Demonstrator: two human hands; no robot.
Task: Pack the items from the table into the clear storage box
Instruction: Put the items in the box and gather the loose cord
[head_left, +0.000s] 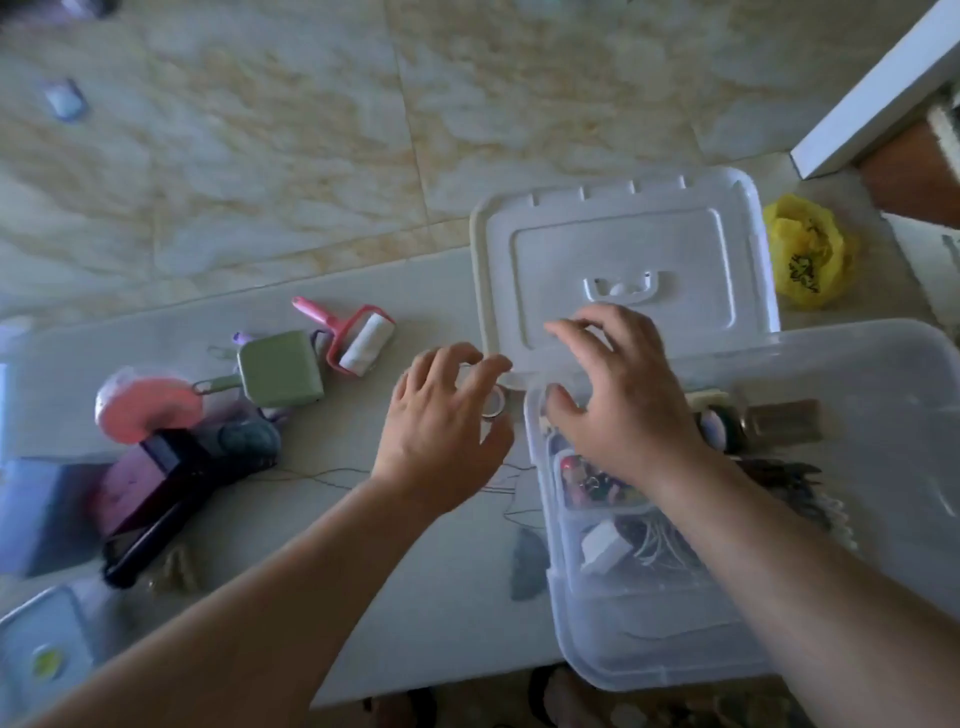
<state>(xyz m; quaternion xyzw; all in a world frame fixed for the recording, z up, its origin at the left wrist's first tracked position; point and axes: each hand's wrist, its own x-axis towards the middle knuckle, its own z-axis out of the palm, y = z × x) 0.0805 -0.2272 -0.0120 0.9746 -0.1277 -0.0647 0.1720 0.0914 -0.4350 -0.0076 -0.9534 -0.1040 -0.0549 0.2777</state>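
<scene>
the clear storage box (857, 467) sits open at the right edge of the tabletop (405, 571), holding a jumble of cables, a white charger (605, 545), a small case of colourful bits and some tape rolls, with its white lid (623, 249) lying flat just behind it. left on the tabletop lie a dark case (150, 483), a pink tape dispenser (145, 410), a green pouch (280, 374) and a pink lint roller (358, 338). the right hand (618, 395) hovers spread and released over the box's near-left corner, while the left hand (447, 431) pinches a small tape roll (493, 402) just beside the box wall.
</scene>
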